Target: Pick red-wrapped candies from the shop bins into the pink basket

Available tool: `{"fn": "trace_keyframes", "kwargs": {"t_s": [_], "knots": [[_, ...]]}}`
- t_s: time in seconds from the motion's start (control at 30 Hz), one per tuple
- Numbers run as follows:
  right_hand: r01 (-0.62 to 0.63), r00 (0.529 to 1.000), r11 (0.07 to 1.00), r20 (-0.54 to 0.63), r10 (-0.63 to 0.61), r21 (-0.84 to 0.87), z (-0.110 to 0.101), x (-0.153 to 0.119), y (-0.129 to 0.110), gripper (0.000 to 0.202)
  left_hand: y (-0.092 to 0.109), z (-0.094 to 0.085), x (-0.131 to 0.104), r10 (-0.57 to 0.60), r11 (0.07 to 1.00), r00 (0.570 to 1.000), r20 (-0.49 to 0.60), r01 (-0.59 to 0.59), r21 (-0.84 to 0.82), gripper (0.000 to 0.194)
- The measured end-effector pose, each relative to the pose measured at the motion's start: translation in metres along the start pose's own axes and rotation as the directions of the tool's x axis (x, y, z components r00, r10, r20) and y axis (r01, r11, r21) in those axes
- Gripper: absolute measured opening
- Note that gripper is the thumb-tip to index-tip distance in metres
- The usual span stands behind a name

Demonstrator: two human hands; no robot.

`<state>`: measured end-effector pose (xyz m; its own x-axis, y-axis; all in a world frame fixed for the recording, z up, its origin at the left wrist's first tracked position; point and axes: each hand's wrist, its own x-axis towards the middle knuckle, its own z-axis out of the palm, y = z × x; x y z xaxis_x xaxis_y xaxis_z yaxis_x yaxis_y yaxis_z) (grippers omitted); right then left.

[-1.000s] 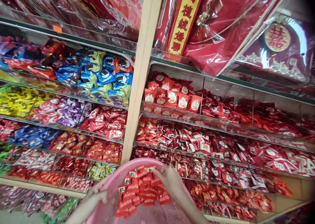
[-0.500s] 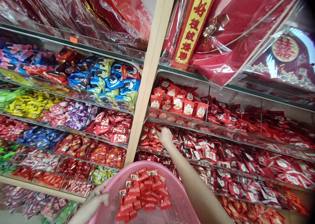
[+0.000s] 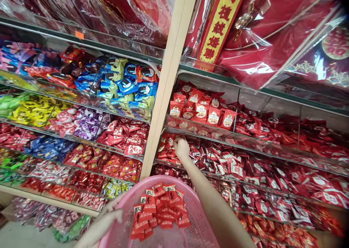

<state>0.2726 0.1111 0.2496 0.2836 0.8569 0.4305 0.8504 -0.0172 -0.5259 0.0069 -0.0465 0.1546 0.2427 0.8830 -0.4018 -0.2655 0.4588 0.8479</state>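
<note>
A pink perforated plastic basket point(image 3: 201, 219) is held at the bottom centre by my left hand point(image 3: 110, 215), with the fingers outside its left wall and the thumb over the rim. Several red-wrapped candies point(image 3: 166, 208) with cream labels and black characters lie inside it in a loose heap. My right hand point(image 3: 181, 148) reaches forward over the basket into a shelf compartment of red candies point(image 3: 166, 151) just right of the wooden post. Its fingers are curled down against the wrappers. What they pinch, if anything, is hidden.
A pale wooden post point(image 3: 163, 80) divides the shelves. Red snack packets point(image 3: 201, 111) sit on the tier above my right hand, behind a clear plastic lip. Blue and yellow packets point(image 3: 128, 84) fill a left shelf. Red plastic-wrapped goods point(image 3: 245, 55) hang over the right edge.
The view has shifted a little, so the shelves appear slightly farther right. My right hand stays in the same compartment with its fingers more curled. The basket remains in my left hand.
</note>
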Motion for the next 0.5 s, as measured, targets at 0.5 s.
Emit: {"fn": "trace_keyframes", "kwargs": {"t_s": [0.5], "knots": [[-0.043,0.993,0.677,0.105,-0.052,0.735,-0.090,-0.090,0.015,0.023,-0.008,-0.003,0.008,0.008,0.999,1.000,0.022,-0.009,0.052,0.083]]}}
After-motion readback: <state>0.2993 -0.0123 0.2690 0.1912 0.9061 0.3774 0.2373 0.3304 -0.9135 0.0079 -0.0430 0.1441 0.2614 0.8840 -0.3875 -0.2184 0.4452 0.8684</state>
